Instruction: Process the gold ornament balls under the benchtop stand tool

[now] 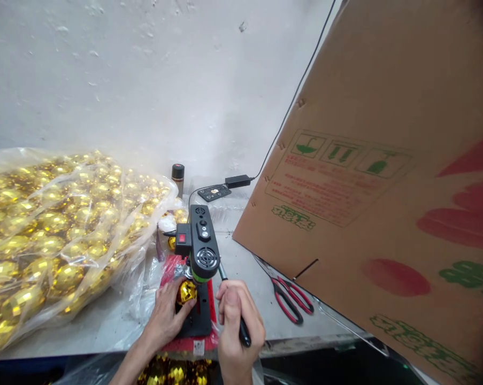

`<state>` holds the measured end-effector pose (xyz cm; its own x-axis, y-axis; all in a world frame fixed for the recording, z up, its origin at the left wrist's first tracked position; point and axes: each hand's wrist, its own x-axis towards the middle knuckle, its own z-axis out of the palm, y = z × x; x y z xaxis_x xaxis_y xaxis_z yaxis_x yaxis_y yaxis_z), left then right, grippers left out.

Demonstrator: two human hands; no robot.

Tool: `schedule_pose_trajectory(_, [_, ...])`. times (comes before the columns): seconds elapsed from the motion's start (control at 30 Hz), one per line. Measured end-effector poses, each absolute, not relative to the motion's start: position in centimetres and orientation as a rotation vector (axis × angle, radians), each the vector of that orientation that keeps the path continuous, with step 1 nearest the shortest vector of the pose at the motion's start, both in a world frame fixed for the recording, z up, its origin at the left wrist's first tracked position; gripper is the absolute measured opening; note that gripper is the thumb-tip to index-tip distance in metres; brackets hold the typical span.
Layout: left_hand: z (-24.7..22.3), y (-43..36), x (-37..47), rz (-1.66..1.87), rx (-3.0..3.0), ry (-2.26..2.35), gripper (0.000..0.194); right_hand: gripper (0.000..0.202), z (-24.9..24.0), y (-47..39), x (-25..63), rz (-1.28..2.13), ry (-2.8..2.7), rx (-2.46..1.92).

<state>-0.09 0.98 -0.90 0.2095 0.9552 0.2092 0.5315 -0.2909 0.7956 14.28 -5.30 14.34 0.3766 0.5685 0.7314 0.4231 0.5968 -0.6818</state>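
Note:
Near the table's front edge stands a small black bench press [204, 235] with a red switch on its side and a flat base. My left hand [169, 310] holds a gold mirrored ball [187, 292] beneath the press head, thumb and fingers around it. The ball's top is close under the head; whether they touch is hard to tell. My right hand [239, 326] is wrapped round the black grip of the press lever [244, 332], to the right of the base. Under the press lies a red plastic sheet [212, 307].
A clear bag [76, 240] full of gold balls fills the left side. On the right leans a big cardboard box [361, 176], with red-handled scissors [291, 299] beside it. Behind the press are a dark bottle [177, 179] and a power adapter [238, 181]. More gold balls [177, 372] lie below the edge.

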Motion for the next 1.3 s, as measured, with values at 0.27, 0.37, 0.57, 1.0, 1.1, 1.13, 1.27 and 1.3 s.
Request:
schedule_pose_trajectory(0.27, [-2.9, 0.0, 1.8, 1.107, 2.024, 1.357, 0.046, 0.034, 14.8, -5.3, 14.5, 0.112, -1.254, -1.001])
schedule_pose_trajectory(0.37, [-3.7, -0.3, 2.0, 1.101, 2.043, 1.331, 0.048, 0.034, 14.9, -5.3, 14.6, 0.102, -1.268, -0.999])
schedule_pose_trajectory(0.57, [-4.1, -0.1, 1.5, 1.052, 2.030, 1.318, 0.052, 0.032, 15.0, -5.3, 14.6, 0.102, -1.279, -1.009])
schedule_pose_trajectory(1.0, [-3.4, -0.2, 1.6, 1.059, 2.010, 1.312, 0.053, 0.034, 8.5, -5.0, 14.4, -0.021, -1.275, -0.904])
schedule_pose_trajectory(1.1, [-3.2, -0.2, 1.7, 1.065, 2.013, 1.288, 0.052, 0.035, 8.4, -5.0, 14.1, 0.013, -1.234, -0.931])
schedule_pose_trajectory(1.13, [-3.1, -0.2, 1.7, 1.068, 2.013, 1.281, 0.052, 0.035, 8.4, -5.0, 14.0, 0.024, -1.219, -0.946])
schedule_pose_trajectory(1.27, [-3.0, -0.2, 1.7, 1.099, 2.006, 1.281, 0.052, 0.036, 8.0, -4.8, 14.0, -0.016, -1.216, -0.924])
schedule_pose_trajectory(1.3, [-3.0, -0.2, 1.7, 1.107, 2.004, 1.282, 0.053, 0.036, 7.8, -4.7, 14.0, -0.030, -1.222, -0.910])
